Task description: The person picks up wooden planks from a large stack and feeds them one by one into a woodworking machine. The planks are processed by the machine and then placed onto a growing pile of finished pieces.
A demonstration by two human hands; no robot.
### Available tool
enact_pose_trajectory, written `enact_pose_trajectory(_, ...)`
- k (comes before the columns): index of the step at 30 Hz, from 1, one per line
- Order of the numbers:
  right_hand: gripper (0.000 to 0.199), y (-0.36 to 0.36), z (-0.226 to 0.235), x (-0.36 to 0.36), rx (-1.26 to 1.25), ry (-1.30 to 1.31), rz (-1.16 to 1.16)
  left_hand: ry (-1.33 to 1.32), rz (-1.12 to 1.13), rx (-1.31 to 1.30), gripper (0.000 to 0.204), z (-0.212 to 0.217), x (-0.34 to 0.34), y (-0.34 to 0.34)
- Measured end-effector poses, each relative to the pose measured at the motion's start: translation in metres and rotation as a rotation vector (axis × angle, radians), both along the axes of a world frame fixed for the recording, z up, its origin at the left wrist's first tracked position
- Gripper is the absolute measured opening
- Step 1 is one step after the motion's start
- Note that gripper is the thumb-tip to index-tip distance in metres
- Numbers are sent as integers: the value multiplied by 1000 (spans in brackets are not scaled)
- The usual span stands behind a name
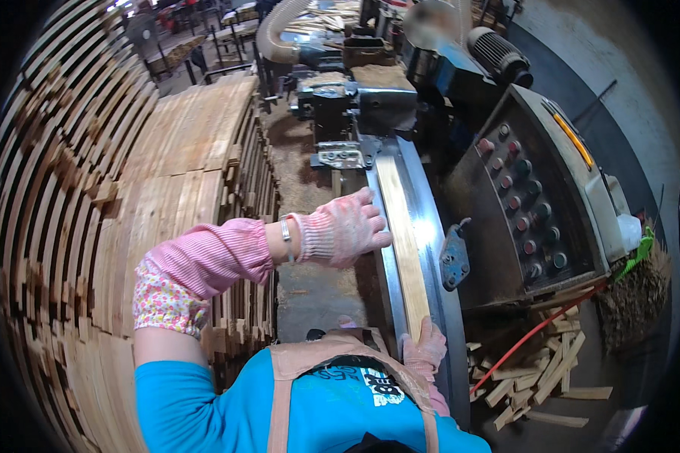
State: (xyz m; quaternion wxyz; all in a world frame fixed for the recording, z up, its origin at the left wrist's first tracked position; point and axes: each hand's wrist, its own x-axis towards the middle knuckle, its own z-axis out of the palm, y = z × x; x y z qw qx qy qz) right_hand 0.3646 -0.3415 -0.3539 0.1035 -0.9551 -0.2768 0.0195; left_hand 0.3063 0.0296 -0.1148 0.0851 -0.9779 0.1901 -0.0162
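Note:
A long, pale wooden strip (403,234) lies lengthwise on the metal bed (440,264) of a woodworking machine, its far end reaching the machine head (385,109). At its near end is my right hand (425,349) in a pale pinkish work glove, closed on the strip with the thumb side up. My left hand (344,229), in a similar stained glove, is at the bed's left edge beside the strip's middle. Its fingers are curled in, knuckles close to the strip's left side. The palm is hidden, so I cannot tell whether it holds anything.
Tall stacks of wooden strips (177,196) stand on the left. A control panel (525,196) with several round buttons is to the right, an electric motor (499,54) behind it. Offcuts (540,377) lie in a heap at lower right by a red hose (517,343).

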Motion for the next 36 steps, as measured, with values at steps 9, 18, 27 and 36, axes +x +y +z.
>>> enact_pose_trajectory(9,72,148,-37,124,398,-307,-174,125,337,-4,57,5,-97,56)
enact_pose_trajectory(18,75,327,-48,251,491,119,24,-170,1206,41,52,50,-319,15)
enact_pose_trajectory(27,75,157,-47,134,64,-38,97,-272,2407,530,29,104,-644,-107)
enact_pose_trajectory(36,39,8,-42,48,47,-364,191,-461,2407,294,65,33,-853,-135)
